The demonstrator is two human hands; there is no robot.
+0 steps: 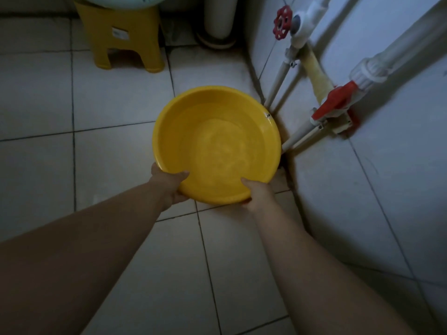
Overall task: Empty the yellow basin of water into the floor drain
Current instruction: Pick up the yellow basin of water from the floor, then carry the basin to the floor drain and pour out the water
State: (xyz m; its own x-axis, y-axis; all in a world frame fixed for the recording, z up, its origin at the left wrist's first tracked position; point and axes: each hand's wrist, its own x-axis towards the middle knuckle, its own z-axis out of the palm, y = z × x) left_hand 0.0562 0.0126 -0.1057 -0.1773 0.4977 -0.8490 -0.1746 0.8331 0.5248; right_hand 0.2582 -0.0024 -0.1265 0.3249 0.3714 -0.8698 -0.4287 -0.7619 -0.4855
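Note:
A round yellow basin (215,131) with clear water in it is over the tiled floor, close to the right wall. My left hand (173,187) grips its near left rim, thumb inside the bowl. My right hand (257,193) grips the near right rim, thumb over the edge too. The basin looks roughly level. No floor drain shows in this view; the floor under the basin is hidden.
A yellow plastic stool (125,37) stands at the back left with a pale basin on top. White pipes (278,83) with a red wheel valve (281,22) and a red lever valve (332,102) run along the right wall. A white drainpipe (219,18) stands in the far corner.

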